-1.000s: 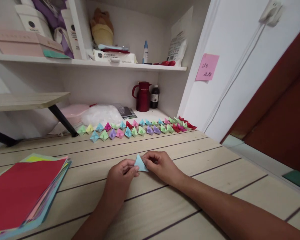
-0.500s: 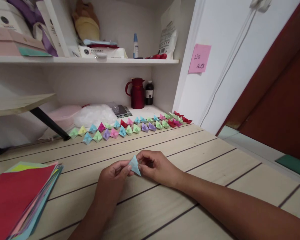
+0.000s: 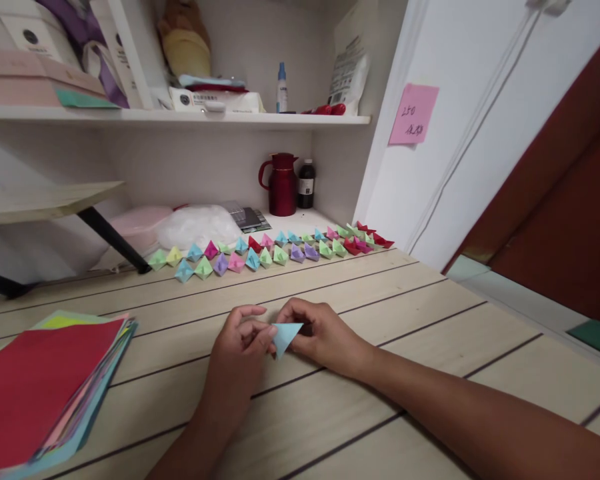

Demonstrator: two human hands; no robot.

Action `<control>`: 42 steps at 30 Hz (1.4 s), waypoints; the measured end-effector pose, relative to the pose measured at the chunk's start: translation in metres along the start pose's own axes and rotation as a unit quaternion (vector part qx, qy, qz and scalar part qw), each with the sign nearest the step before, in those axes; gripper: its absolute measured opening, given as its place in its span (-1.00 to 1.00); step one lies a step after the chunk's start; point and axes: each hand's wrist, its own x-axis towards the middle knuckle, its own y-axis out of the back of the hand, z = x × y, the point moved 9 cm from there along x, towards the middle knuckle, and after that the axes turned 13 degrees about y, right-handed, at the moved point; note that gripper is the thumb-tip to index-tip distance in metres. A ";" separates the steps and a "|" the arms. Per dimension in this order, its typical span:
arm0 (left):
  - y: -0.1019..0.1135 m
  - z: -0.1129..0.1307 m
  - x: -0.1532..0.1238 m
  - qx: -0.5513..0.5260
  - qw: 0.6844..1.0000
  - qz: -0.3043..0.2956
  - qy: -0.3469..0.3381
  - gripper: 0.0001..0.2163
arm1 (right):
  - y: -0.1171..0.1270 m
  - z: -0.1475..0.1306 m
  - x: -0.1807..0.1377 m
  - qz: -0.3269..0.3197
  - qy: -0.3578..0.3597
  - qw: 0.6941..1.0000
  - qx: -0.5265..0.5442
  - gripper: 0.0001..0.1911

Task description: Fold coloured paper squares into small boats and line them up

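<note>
A small light-blue folded paper triangle [image 3: 285, 336] is pinched between both my hands just above the wooden table [image 3: 405, 320]. My left hand [image 3: 243, 353] grips its left corner with thumb and fingertips. My right hand [image 3: 320, 333] holds its right side, fingers curled round it. The triangle's tip points down. Behind it, along the table's far edge, stand two rows of several folded paper boats [image 3: 260, 253] in green, blue, pink, purple and red.
A stack of coloured paper sheets [image 3: 45, 380], red on top, lies at the left. A dark red jug [image 3: 283, 183] and a dark bottle [image 3: 306, 183] stand at the back. A cluttered shelf [image 3: 180, 117] hangs above. A pink sticky note [image 3: 413, 113] is on the wall.
The blue piece has been turned in my fingers, from tip-up to tip-down, and flattened out sideways. My view has shifted slightly.
</note>
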 end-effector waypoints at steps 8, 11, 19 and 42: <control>-0.018 0.005 -0.016 0.011 0.998 -0.052 -0.024 -0.77 | 0.014 0.002 0.000 0.092 -0.014 0.996 0.012 -0.96; -0.022 0.001 -0.017 -0.009 0.997 -0.075 0.003 -0.76 | 0.017 -0.005 0.000 0.101 0.009 0.994 -0.028 -0.87; -0.011 0.011 -0.026 -0.040 0.998 -0.045 0.015 -0.64 | 0.012 -0.029 -0.002 0.070 0.077 0.993 -0.048 -0.71; -0.009 -0.016 -0.015 -0.132 0.986 -0.051 0.086 -0.83 | 0.003 -0.039 -0.002 0.031 0.138 0.980 -0.140 -0.74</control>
